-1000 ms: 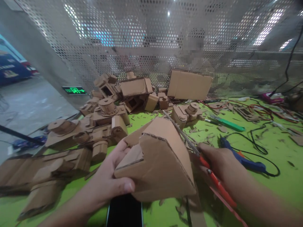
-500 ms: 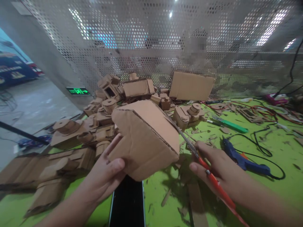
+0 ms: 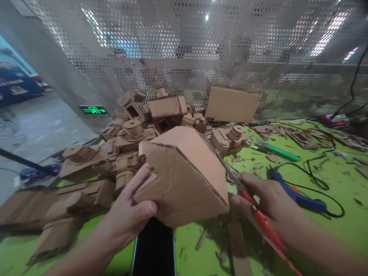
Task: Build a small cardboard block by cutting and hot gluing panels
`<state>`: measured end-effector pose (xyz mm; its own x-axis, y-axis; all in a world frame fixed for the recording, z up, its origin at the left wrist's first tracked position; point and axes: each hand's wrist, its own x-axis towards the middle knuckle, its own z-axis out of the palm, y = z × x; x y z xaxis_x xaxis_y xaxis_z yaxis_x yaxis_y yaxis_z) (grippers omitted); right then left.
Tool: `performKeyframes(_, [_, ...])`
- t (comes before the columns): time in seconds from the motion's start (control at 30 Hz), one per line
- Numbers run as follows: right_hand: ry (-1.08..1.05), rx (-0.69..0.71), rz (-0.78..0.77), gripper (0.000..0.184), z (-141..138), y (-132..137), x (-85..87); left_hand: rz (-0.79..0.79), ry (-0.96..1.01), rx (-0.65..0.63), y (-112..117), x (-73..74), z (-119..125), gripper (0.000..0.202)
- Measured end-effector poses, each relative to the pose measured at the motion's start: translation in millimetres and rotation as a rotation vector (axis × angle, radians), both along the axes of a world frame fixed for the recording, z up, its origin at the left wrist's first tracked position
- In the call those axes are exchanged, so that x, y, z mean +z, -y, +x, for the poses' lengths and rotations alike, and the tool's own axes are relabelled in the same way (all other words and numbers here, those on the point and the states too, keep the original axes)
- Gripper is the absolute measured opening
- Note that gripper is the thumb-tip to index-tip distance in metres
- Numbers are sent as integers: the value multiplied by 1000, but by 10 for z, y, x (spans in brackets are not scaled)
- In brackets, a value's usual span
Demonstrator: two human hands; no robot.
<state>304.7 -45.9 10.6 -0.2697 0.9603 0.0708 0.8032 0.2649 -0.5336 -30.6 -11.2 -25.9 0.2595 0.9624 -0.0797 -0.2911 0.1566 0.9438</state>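
Observation:
My left hand (image 3: 130, 214) grips a folded cardboard box shape (image 3: 186, 188) with slanted sides and raw corrugated edges, thumb on its near face. In my right hand (image 3: 267, 195) are red-handled scissors (image 3: 263, 222), held close to the pivot. Their long metal blades point up and left along the box's right edge; whether they touch it or are parted, I cannot tell. The palm and some fingers of both hands are hidden. Under the box lies a dark phone-like slab (image 3: 153, 249), partly covered.
Several cardboard camera-like models (image 3: 133, 130) crowd the left and back. A cardboard panel (image 3: 232, 103) leans on the perforated metal screen (image 3: 184, 57). Right are a green utility knife (image 3: 283, 151), a blue glue gun (image 3: 299, 195), cables and scraps on the green tabletop (image 3: 316, 245).
The box shape has shifted right and slightly down in my left hand, turning a little. The scissors stay almost where they were, with the box's right edge now closer to my right hand.

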Motion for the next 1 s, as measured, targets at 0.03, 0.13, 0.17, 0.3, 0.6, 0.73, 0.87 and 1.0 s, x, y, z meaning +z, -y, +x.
performKeyframes(0.03, [-3, -1, 1, 35, -5, 1, 18, 6, -4, -4, -5, 53, 56, 83])
performKeyframes(0.13, [3, -15, 0, 36, -19, 1, 42, 16, -42, 0, -26, 147, 173, 90])
performKeyframes(0.17, [12, -18, -11, 38, -22, 0, 38, 14, -58, 3, -33, 142, 180, 94])
performKeyframes(0.3, [52, -27, -52, 38, -15, -1, -23, -27, -114, 19, -48, -8, 92, 116])
performKeyframes(0.6, [12, -18, 41, 37, 8, -13, -52, -75, -118, 30, 13, 17, 82, 140])
performKeyframes(0.73, [1, -20, 35, 33, -2, -13, 17, -64, -162, 49, 17, 43, 83, 137])
performKeyframes(0.87, [34, -22, 40, 30, 11, -28, 38, -35, -183, 64, 0, 29, 81, 131])
performKeyframes(1.0, [56, -36, 25, 39, 43, -43, 20, -42, -173, 56, 7, 82, 108, 121])
